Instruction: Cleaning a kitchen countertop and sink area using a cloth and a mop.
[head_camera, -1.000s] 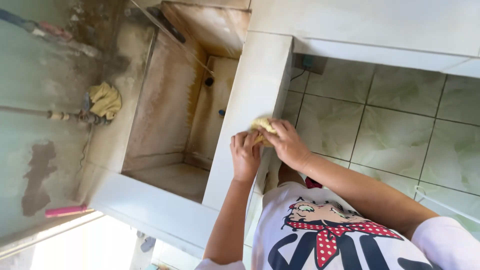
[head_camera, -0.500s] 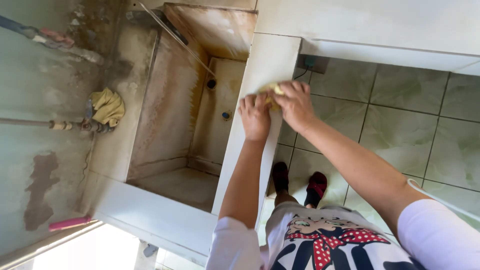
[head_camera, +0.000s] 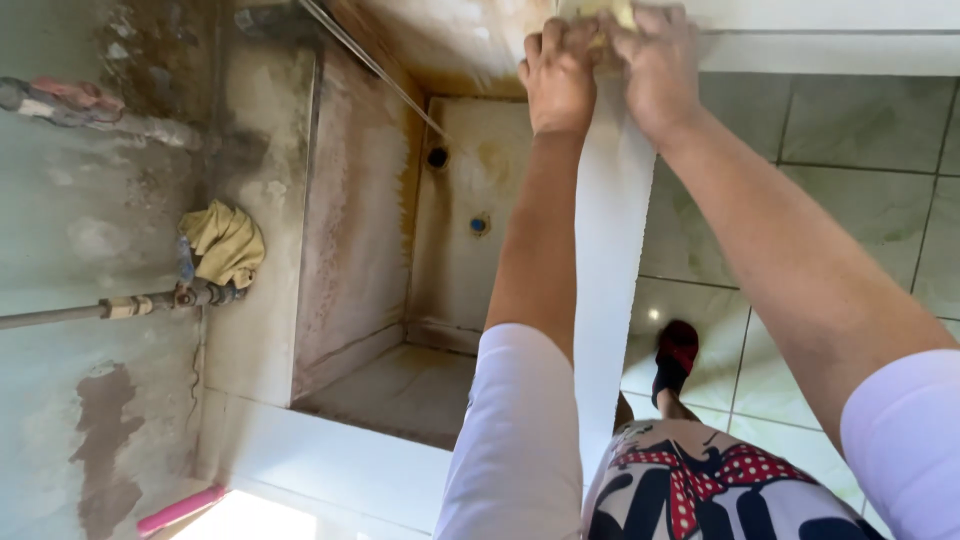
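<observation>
I see left hand (head_camera: 558, 75) and right hand (head_camera: 655, 65) both pressed on yellow sponge (head_camera: 605, 18) atop tank rim (head_camera: 605, 260); sponge likely soft, light, wet-slippery; grip across top.

Soft daylight, overexposed glare at bottom left, sharp focus, wide-angle stretch

Two hands (head_camera: 610, 70) press one yellow sponge (head_camera: 600, 14); one yellow cloth (head_camera: 225, 243), one pink brush (head_camera: 180, 510), two pipes (head_camera: 100, 308).
</observation>
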